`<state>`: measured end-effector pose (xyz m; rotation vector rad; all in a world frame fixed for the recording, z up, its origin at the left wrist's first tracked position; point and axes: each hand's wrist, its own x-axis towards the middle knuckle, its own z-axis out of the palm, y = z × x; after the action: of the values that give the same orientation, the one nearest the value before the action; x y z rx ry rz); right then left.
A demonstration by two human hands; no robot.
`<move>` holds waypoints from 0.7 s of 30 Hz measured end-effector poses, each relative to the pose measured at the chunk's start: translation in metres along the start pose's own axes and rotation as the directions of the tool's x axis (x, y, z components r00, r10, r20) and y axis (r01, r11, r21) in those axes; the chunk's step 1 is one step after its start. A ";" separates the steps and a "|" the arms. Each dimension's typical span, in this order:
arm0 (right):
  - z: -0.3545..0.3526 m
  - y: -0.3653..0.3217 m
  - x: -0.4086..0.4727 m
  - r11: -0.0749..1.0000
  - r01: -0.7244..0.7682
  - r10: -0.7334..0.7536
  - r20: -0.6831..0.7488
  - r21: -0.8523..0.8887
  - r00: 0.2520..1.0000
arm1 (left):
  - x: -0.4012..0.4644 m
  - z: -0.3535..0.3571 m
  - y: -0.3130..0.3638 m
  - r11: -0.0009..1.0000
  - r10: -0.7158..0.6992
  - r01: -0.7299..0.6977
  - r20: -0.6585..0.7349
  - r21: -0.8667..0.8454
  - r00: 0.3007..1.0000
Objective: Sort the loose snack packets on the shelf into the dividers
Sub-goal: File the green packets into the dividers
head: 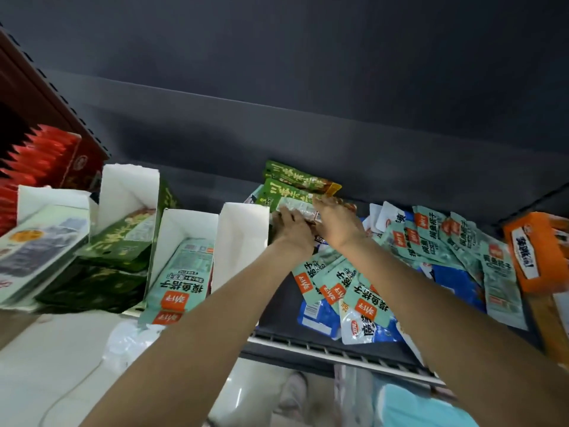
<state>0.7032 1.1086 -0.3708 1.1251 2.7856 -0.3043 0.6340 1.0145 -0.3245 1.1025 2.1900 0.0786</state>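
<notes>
Both my arms reach to the back of the dark shelf (277,306). My left hand (291,226) and my right hand (334,221) are closed together on a small bundle of green snack packets (297,208) just right of an empty white divider (241,238). Two more green packets (295,177) stand behind the bundle against the back wall. Loose mint-green packets (338,282) lie in a heap under my right forearm, with more (446,238) spread further right. Blue and white packets (323,318) lie at the shelf's front edge.
To the left stand white dividers holding mint-green packets (181,272), dark green packets (123,238) and a pale box (40,241). Red packets (34,161) sit at far left. An orange carton (535,254) stands at the right end. The shelf's front rail (338,352) runs below.
</notes>
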 end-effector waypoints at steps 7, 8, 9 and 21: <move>-0.026 -0.002 -0.023 0.994 -0.065 0.076 -0.137 0.083 0.988 | -0.009 -0.004 0.006 0.947 0.214 -0.280 -0.347 -0.155 0.913; -0.030 0.000 -0.028 0.974 -0.083 0.120 -0.168 0.210 0.978 | -0.014 -0.006 0.007 0.917 0.267 -0.357 -0.393 -0.176 0.880; -0.032 0.000 -0.035 0.939 -0.082 0.154 -0.196 0.334 0.968 | -0.018 -0.009 0.006 0.885 0.321 -0.428 -0.427 -0.184 0.846; -0.088 -0.082 -0.093 0.381 -0.015 0.444 -0.169 0.925 0.880 | -0.089 -0.078 -0.058 0.652 0.200 -0.582 -0.631 -0.486 0.750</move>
<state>0.7092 1.0082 -0.2565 1.9366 2.5943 -1.9771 0.5846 0.9303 -0.2356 1.1974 1.9919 1.4288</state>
